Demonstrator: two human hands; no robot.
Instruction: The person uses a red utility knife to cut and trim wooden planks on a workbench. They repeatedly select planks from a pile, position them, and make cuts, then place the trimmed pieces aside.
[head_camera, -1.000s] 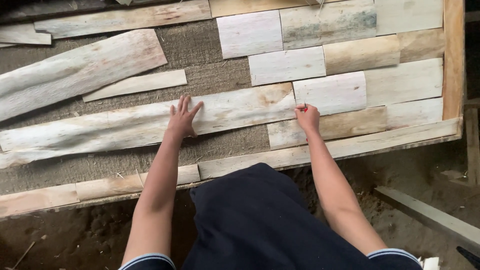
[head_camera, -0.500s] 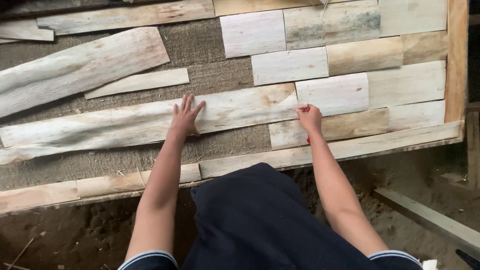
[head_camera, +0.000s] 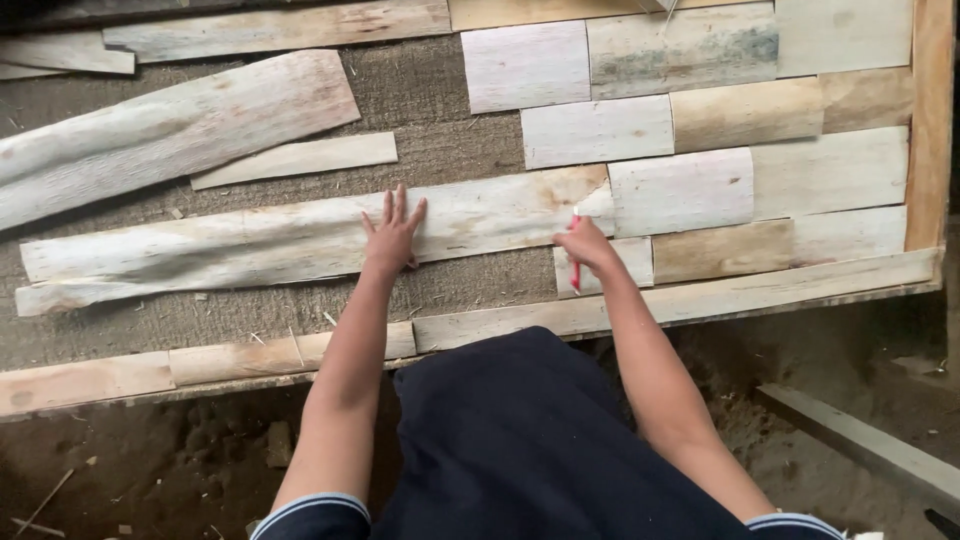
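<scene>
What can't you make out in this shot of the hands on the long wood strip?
Head view only:
- Red tool in the right hand: the fingers cover its upper part, so its kind is unclear.
- Long wood strip: the left hand lies flat on it, hiding the wood beneath.
- Near frame rail: the dark clothing covers part of it.
- Top row of wood pieces: cut off by the picture's upper edge.

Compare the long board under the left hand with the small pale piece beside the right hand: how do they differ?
The long board runs far left with wavy, uneven edges; the small pale piece is short and squarely cut. The left hand presses the board flat; the right hand, holding a red marker, sits beside the piece. Both are pale, weathered wood lying flat.
</scene>
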